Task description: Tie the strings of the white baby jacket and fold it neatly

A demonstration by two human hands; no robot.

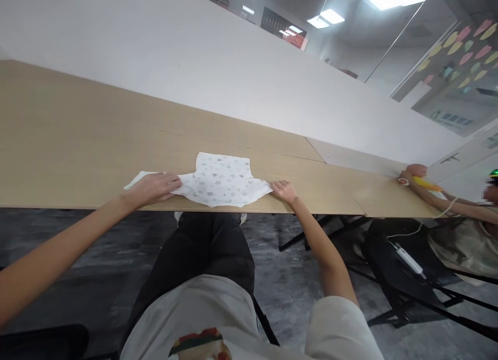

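Observation:
A white baby shirt [223, 181] with a small dark and pale print lies spread on the tabletop near its front edge. Its straight edge points away from me and its sleeves stretch out to both sides. My left hand [157, 186] is closed over the left sleeve, and a white end of cloth shows beyond the wrist. At the other side, my right hand [285, 190] pinches the tip of the right sleeve. The fingertips of both hands are partly hidden.
The long wooden table [78, 137] runs along a white wall [194, 74]. At the far right, a person's arms reach over the table to a doll [417, 170] in yellow. Near that person, a black folding chair [397, 261] holds a white power strip [409, 260] with a cable.

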